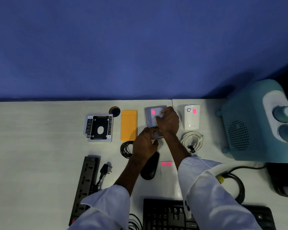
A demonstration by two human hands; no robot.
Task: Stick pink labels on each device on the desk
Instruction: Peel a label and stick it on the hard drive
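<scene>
A grey hard drive (150, 118) lies on the white desk (40, 146) near the back edge, with a pink label (153, 112) on its top. My right hand (168, 122) rests on the drive, fingers pressing its surface beside the label. My left hand (145, 145) grips the drive's near end. A white device (191, 117) to the right carries its own pink label (194, 111). An orange device (129, 125) and a black drive caddy (99, 127) lie to the left, with no pink visible on them. A label sheet (167, 170) with pink labels sits near my right wrist.
A black mouse (149, 170) lies under my left wrist. A coiled black cable (125, 149), coiled white cable (192, 141), black power strip (84, 186), black keyboard (165, 214) and a teal speaker (249, 123) at the right surround the work spot. A blue wall stands behind.
</scene>
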